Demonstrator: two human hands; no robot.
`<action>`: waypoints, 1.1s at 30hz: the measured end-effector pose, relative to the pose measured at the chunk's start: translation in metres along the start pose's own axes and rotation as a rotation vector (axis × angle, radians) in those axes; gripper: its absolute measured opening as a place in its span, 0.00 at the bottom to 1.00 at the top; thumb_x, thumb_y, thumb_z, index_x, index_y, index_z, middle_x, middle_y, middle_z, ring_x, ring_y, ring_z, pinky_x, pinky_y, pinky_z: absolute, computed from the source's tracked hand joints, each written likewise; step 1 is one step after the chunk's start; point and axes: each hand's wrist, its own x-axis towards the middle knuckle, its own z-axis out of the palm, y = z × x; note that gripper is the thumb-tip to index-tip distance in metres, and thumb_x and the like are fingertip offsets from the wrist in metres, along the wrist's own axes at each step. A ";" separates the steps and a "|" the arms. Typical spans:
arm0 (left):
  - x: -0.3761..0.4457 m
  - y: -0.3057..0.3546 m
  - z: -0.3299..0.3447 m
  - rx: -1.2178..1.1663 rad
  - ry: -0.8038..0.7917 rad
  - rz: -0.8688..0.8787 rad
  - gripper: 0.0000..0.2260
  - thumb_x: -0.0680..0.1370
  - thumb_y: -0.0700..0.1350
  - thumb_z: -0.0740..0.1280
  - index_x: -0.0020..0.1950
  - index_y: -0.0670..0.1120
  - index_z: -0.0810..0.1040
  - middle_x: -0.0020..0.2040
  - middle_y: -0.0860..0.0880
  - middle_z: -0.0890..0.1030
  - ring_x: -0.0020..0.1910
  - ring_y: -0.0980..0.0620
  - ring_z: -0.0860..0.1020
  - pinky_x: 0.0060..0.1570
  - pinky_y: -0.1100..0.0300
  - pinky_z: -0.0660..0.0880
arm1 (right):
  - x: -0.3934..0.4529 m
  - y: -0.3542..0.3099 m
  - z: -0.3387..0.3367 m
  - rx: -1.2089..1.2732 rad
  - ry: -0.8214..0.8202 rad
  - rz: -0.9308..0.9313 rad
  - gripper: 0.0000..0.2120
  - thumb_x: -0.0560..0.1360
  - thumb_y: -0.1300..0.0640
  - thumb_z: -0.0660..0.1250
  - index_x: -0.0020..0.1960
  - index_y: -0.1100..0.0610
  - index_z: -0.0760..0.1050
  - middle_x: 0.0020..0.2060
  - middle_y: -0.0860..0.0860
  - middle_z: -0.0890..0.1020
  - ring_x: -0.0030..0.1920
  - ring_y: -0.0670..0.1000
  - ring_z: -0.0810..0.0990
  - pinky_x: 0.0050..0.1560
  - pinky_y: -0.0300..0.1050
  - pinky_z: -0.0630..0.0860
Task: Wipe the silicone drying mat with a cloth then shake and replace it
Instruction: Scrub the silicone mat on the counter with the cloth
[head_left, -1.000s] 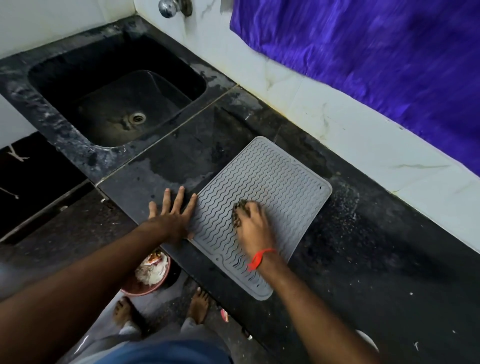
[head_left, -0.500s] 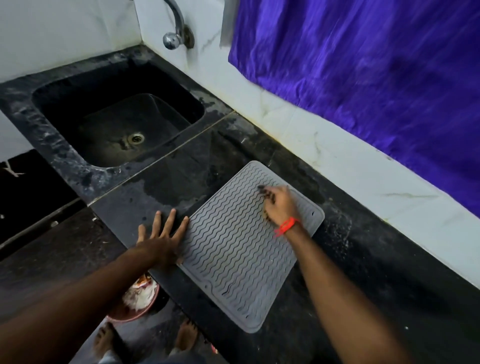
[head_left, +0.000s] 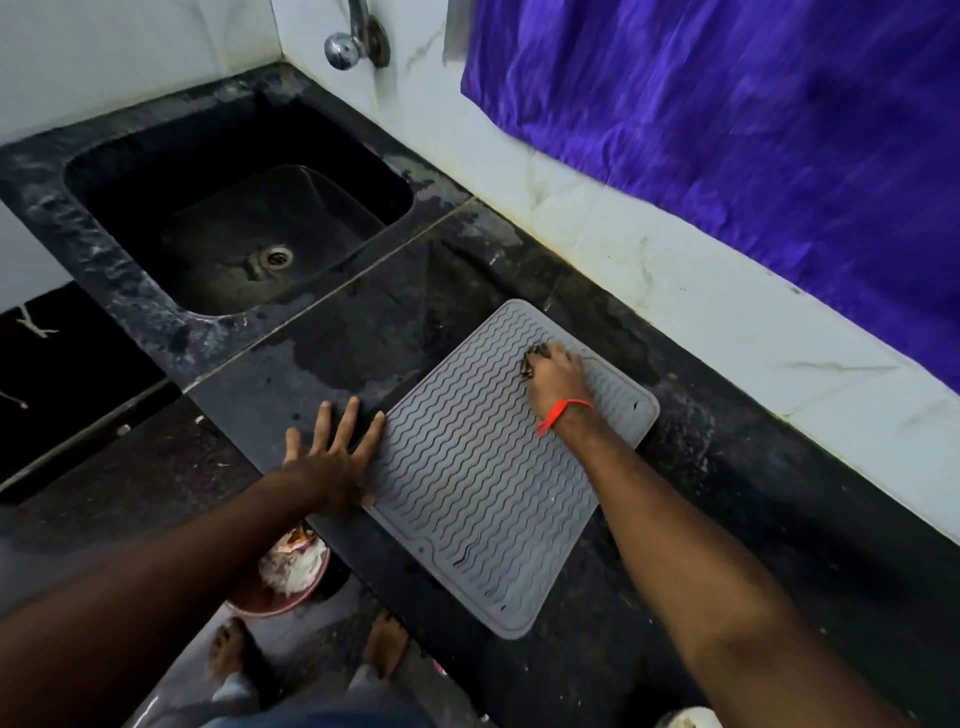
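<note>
A grey silicone drying mat (head_left: 478, 467) with wavy ridges lies flat on the black stone counter (head_left: 727, 545). My left hand (head_left: 332, 457) rests flat with fingers spread on the counter, its thumb side touching the mat's left edge. My right hand (head_left: 553, 376), with a red thread on the wrist, presses a small dark cloth (head_left: 532, 358) onto the far part of the mat. Most of the cloth is hidden under the fingers.
A black sink (head_left: 244, 208) is set into the counter at the left, under a metal tap (head_left: 348, 44). A purple cloth (head_left: 753, 135) hangs on the white wall behind. A pink bowl (head_left: 285, 577) sits on the floor below the counter edge, by my bare feet.
My right hand has slid the cloth from the mat's middle up to its far part. The left hand has stayed at the mat's left edge. The camera tilted up a little.
</note>
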 end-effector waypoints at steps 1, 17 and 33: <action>0.000 0.000 0.000 -0.001 0.001 0.001 0.45 0.78 0.62 0.62 0.77 0.56 0.29 0.76 0.45 0.26 0.75 0.37 0.30 0.71 0.30 0.45 | -0.012 -0.008 0.005 0.010 -0.005 -0.015 0.20 0.78 0.62 0.59 0.70 0.59 0.69 0.70 0.58 0.63 0.68 0.64 0.65 0.72 0.57 0.64; -0.008 0.003 -0.002 -0.019 -0.003 0.014 0.44 0.79 0.59 0.63 0.77 0.54 0.29 0.76 0.44 0.27 0.75 0.36 0.31 0.71 0.30 0.44 | -0.153 -0.095 0.006 0.512 -0.310 -0.193 0.14 0.76 0.59 0.63 0.58 0.51 0.80 0.49 0.52 0.81 0.49 0.52 0.80 0.48 0.45 0.77; -0.016 -0.002 -0.003 -0.076 -0.031 0.017 0.46 0.77 0.61 0.64 0.77 0.57 0.29 0.76 0.48 0.25 0.75 0.37 0.29 0.71 0.29 0.41 | -0.102 -0.087 0.046 0.088 0.130 -0.084 0.18 0.74 0.56 0.66 0.64 0.57 0.74 0.61 0.58 0.69 0.60 0.59 0.71 0.62 0.53 0.74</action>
